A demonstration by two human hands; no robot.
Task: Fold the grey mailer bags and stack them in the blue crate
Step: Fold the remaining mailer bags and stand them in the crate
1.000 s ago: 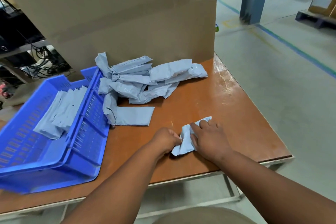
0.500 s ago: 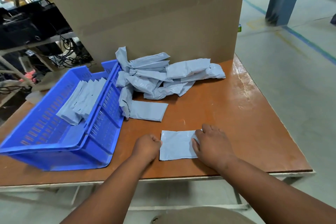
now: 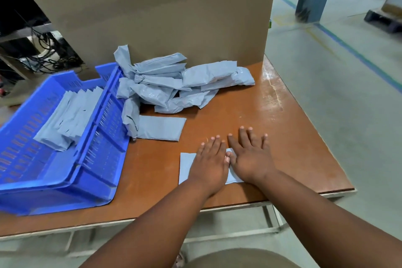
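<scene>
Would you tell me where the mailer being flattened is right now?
The flattened mailer lies near the table's front edge, under both hands, right of the blue crate.

Bare table (image 3: 250, 113) right of and beyond hands – open passage to right edge. Loose mailer pile (image 3: 174, 85) blocks far centre, touching cardboard box (image 3: 152, 11) wall behind. Folded mailer (image 3: 161, 127) lies between pile and hands. Blue crate (image 3: 65, 176) occupies left side – near wall raised, interior reachable from above, folded stack (image 3: 69, 115) inside.
</scene>
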